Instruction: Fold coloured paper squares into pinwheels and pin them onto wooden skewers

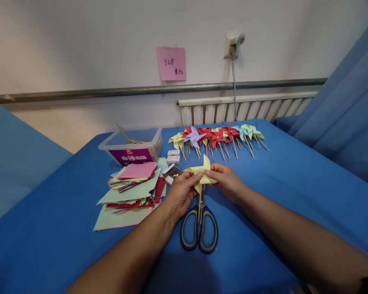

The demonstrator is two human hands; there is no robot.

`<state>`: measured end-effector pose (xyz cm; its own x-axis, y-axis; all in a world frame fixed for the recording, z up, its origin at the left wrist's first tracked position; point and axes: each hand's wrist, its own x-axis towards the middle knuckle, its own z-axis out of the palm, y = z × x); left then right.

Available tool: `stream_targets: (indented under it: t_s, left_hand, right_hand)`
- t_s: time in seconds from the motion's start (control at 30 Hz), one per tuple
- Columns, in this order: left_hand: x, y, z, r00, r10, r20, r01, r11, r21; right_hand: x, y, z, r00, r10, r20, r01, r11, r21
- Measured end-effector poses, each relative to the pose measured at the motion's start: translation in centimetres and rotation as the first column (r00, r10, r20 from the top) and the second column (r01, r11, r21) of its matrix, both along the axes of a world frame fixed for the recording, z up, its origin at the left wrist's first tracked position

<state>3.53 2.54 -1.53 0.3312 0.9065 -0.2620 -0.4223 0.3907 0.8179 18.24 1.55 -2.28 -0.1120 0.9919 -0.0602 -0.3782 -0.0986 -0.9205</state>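
A yellow paper pinwheel (pixel 206 165) is held up between both hands, its wooden stick hanging down from the centre. My left hand (pixel 181 192) pinches the pinwheel from the left, thumb close to the pin in the middle. From the right, my right hand (pixel 228 179) grips the paper with its thumb on the front near the same pin. Fingers behind the paper are partly hidden. Under the hands lie scissors (pixel 213 226) with dark handles towards me; their blades are mostly covered. Just left of the pinwheel sits a small opened box of pins (pixel 171 173).
A stack of coloured paper (pixel 125 218) lies at left, before a clear plastic box (pixel 156 145) holding sticks. Small white boxes (pixel 173 157) stand near it. Several finished pinwheels (pixel 217 136) lie along the back of the blue-covered table (pixel 279 196), near a radiator (pixel 257 108).
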Motion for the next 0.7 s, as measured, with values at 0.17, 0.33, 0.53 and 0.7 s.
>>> stream_targets:
  t_s: [0.17, 0.33, 0.53, 0.7]
  left_hand:
    - [-0.3, 0.4, 0.5, 0.991, 0.123, 0.046, -0.123, 0.992, -0.003]
    - [-0.6, 0.6, 0.7, 0.970, 0.234, 0.074, -0.233, 0.972, -0.021]
    - [-0.5, 0.5, 0.6, 0.971, 0.225, 0.082, -0.222, 0.974, -0.045]
    - [-0.6, 0.6, 0.4, 0.969, 0.237, 0.066, -0.236, 0.971, -0.020]
  right_hand:
    - [0.1, 0.3, -0.7, 0.992, -0.048, 0.120, 0.043, 0.998, 0.046]
    - [-0.4, 0.2, -1.4, 0.914, -0.219, 0.342, 0.116, 0.948, 0.297]
    - [-0.4, 0.4, -1.6, 0.896, -0.258, 0.361, 0.131, 0.931, 0.341]
    - [-0.8, 0.3, -1.6, 0.933, -0.050, 0.357, -0.005, 0.988, 0.152]
